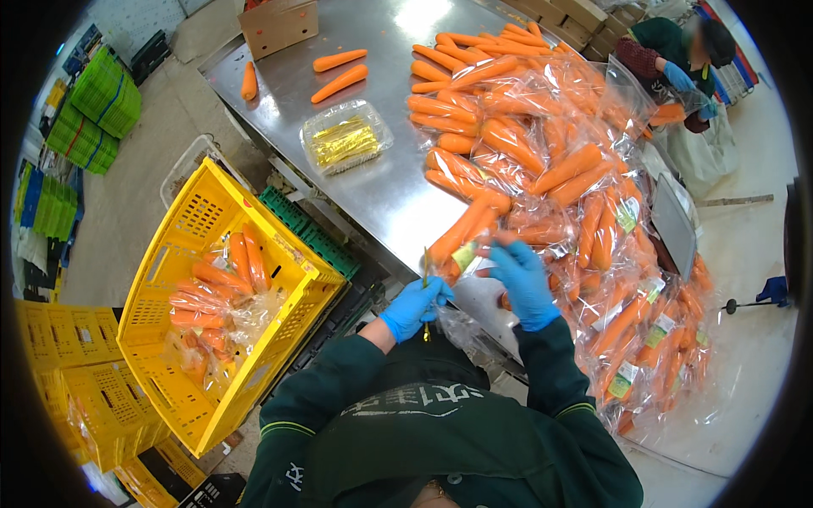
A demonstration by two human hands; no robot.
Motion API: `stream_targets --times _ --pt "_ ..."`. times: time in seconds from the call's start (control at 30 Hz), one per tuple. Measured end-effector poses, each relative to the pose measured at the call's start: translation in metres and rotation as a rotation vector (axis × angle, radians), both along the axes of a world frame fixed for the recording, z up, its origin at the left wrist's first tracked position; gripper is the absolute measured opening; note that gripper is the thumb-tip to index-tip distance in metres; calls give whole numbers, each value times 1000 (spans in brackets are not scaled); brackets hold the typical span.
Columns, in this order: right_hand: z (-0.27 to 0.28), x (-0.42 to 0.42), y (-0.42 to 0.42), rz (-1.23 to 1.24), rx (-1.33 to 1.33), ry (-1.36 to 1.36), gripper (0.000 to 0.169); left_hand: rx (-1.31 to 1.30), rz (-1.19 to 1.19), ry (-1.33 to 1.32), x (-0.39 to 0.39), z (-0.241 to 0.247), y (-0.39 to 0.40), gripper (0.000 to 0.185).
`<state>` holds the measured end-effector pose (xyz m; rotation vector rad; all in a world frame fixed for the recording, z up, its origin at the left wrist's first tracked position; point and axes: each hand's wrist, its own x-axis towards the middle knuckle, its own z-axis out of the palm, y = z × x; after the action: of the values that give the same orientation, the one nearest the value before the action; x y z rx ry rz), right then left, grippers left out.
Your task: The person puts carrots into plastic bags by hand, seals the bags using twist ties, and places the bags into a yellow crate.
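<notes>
My left hand (413, 308), in a blue glove, pinches a gold twist tie (426, 331) and the gathered neck of a clear plastic bag. Carrots (462, 223) fill this bag, which lies at the table's near edge and bears a green-and-white label (464, 256). Loose plastic film (469, 329) trails from the neck, to the right of my left hand. Also gloved in blue, my right hand (524, 282) hovers over the bag's right side with its fingers apart. Motion blurs its fingertips, and I see nothing held in them.
Bagged carrots (508, 143) are heaped across the metal table (390, 190). A clear tray (317, 162) holds gold twist ties (346, 141). Left stands a yellow crate (174, 397) containing bagged carrots. A cardboard box (279, 28) is at the far edge. A co-worker (676, 63) handles a bag.
</notes>
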<state>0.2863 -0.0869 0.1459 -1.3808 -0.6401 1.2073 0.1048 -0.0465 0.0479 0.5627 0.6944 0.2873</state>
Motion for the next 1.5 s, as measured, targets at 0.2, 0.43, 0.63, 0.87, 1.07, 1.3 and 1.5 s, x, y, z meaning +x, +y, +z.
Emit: stream_targets --times 0.2,0.43,0.63,0.87,1.07,1.3,1.5 --pt "-57 -31 43 618 -293 -28 18 -53 1 -46 -13 -11 0 21" --pt "-65 -37 47 574 -340 -102 15 -75 61 -176 -23 -12 -2 20" --pt "-68 -41 26 -43 -67 44 9 449 164 102 -16 -23 -20 21" --pt "-99 -49 -7 415 69 -616 13 1079 344 439 -9 -18 -33 17" --pt "-96 -48 -7 439 69 -608 8 231 114 288 -18 -15 -7 19" --pt "-106 -37 -20 427 166 -317 7 -302 -16 85 -16 -25 3 18" --pt "-57 -42 -35 786 122 -1259 14 -419 119 -33 -10 -39 -11 14"
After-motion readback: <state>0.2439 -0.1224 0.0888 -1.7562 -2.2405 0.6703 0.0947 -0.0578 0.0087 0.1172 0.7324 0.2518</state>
